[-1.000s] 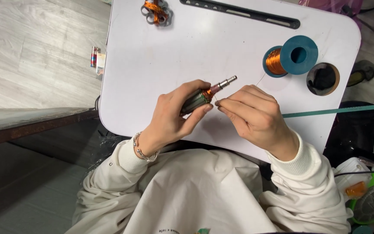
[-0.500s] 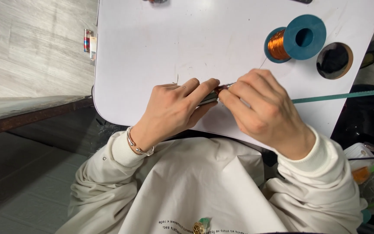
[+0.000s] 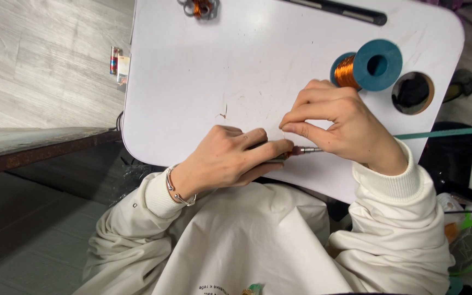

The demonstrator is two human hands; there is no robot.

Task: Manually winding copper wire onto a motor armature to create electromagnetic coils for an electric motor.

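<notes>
The left hand [image 3: 228, 161] is closed around the handle of a small tool [image 3: 296, 152], which lies level just above the near edge of the white table [image 3: 203, 82]. The right hand [image 3: 337, 123] pinches thumb and forefinger together directly above the tool's metal tip; whether they grip anything cannot be determined.

Compared with half a second ago, the hands have separated slightly and the tip is now exposed.

The tool's handle is hidden in the left fist. A spool of copper wire [image 3: 366, 66] stands just beyond the right hand. The object at the table's far edge is cut off.
</notes>
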